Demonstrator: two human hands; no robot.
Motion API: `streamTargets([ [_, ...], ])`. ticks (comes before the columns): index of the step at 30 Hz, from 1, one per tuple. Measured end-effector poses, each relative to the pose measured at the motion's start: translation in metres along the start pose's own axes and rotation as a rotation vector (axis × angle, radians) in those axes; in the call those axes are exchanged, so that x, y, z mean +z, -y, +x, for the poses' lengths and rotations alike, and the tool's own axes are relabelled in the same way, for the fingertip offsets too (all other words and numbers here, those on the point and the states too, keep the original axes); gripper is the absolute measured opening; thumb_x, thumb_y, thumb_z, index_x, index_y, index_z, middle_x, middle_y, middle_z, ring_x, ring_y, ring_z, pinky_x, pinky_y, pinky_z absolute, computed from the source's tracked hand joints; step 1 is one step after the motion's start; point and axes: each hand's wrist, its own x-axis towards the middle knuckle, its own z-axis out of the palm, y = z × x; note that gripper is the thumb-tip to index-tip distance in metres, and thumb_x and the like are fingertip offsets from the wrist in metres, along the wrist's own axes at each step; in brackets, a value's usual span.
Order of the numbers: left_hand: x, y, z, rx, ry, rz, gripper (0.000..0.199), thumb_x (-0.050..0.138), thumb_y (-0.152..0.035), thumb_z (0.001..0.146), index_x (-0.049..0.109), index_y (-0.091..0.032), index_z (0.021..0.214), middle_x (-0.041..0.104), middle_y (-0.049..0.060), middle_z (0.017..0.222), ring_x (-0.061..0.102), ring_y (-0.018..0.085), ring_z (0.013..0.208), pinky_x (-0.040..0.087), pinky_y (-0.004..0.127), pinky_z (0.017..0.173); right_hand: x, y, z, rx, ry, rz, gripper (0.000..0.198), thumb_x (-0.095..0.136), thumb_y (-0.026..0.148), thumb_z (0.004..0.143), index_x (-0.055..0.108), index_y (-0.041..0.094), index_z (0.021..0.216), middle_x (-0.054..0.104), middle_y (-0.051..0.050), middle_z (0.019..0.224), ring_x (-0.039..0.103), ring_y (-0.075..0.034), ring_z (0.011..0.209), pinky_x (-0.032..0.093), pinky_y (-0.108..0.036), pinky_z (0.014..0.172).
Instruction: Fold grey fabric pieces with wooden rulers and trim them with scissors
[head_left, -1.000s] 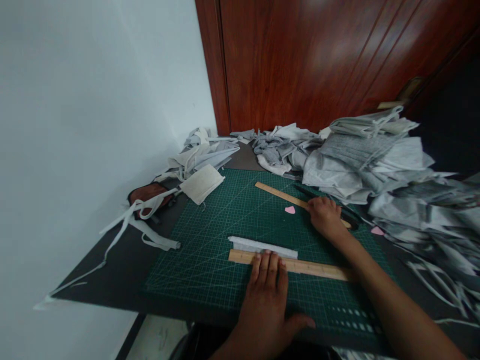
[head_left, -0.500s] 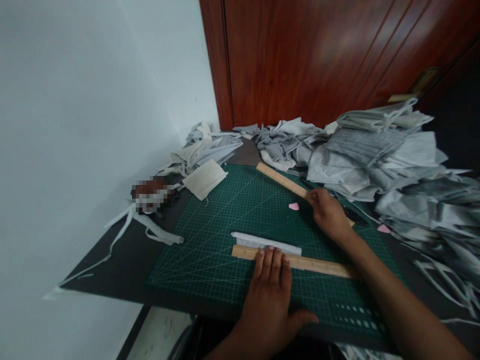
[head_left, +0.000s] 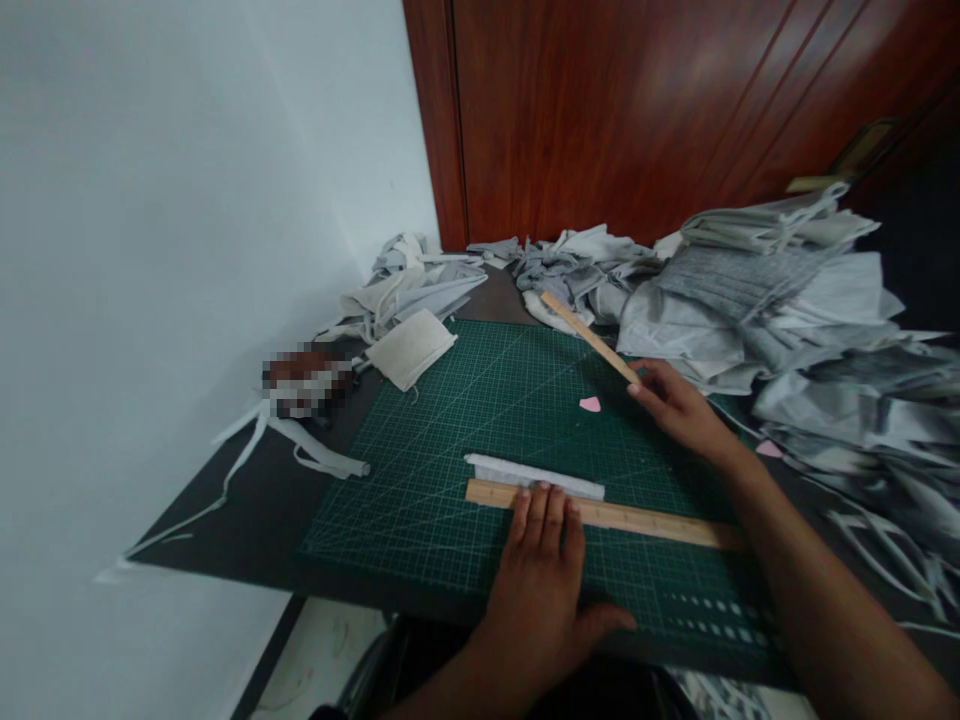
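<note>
My left hand (head_left: pixel 534 585) lies flat with its fingers stretched out, pressing on a wooden ruler (head_left: pixel 645 519). That ruler runs along the lower edge of a narrow folded strip of pale grey fabric (head_left: pixel 540 476). Both rest on a green cutting mat (head_left: pixel 397 500). To the right, my right hand (head_left: pixel 682 412) pinches the near end of a second wooden ruler (head_left: pixel 589 335), which is raised at a slant over the mat and points toward the back. A small pink piece (head_left: pixel 590 404) lies on the mat between the two rulers.
Piled grey fabric (head_left: pixel 742 300) fills the table's back right. More cloth (head_left: pixel 412 285) lies at the back left, by a pale folded piece (head_left: pixel 412 348). White strips (head_left: pixel 319 450) trail along the left. A white wall and a brown door (head_left: pixel 600 120) stand close behind.
My right hand has lifted its ruler off the mat and shifted slightly up and right, the ruler tilting more steeply. My left hand stays pressed on the other ruler.
</note>
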Motion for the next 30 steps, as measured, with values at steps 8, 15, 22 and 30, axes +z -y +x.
streamTargets([
  [8,-0.003,-0.004,0.000,-0.022,-0.016,-0.044,0.100,0.051,-0.079,0.091,0.033,-0.006,0.158,0.028,0.022,0.167,0.019,0.037,0.158,0.022,0.056,0.129,0.043,0.108,-0.041,-0.047,0.390,0.024,0.027,0.040,0.041,0.109,0.057,0.026,0.122,0.068,-0.003,0.101,0.065,-0.021,0.091,0.050,-0.033,0.083],
  [15,-0.005,-0.005,0.001,-0.027,-0.017,-0.063,0.097,0.054,-0.076,0.092,0.035,-0.008,0.157,0.032,0.022,0.166,0.021,0.037,0.157,0.023,0.055,0.129,0.053,0.131,-0.067,-0.022,0.640,-0.247,0.024,0.040,0.028,0.107,0.062,0.020,0.102,0.072,-0.007,0.093,0.070,-0.024,0.087,0.050,-0.035,0.078],
  [22,-0.002,-0.005,-0.002,-0.027,-0.002,-0.065,0.105,0.050,-0.083,0.089,0.031,-0.008,0.159,0.031,0.021,0.166,0.023,0.037,0.157,0.026,0.055,0.128,0.041,0.136,-0.072,-0.118,0.675,-0.182,0.020,0.046,0.022,0.105,0.062,0.025,0.116,0.076,-0.004,0.104,0.072,-0.021,0.094,0.051,-0.030,0.079],
  [30,-0.006,-0.006,0.000,-0.023,-0.007,-0.061,0.099,0.051,-0.077,0.093,0.034,-0.003,0.157,0.030,0.024,0.165,0.022,0.039,0.156,0.024,0.054,0.128,0.057,0.124,-0.066,-0.128,0.531,-0.442,0.019,0.049,0.028,0.104,0.067,0.022,0.105,0.070,-0.004,0.089,0.068,-0.020,0.075,0.045,-0.029,0.066],
])
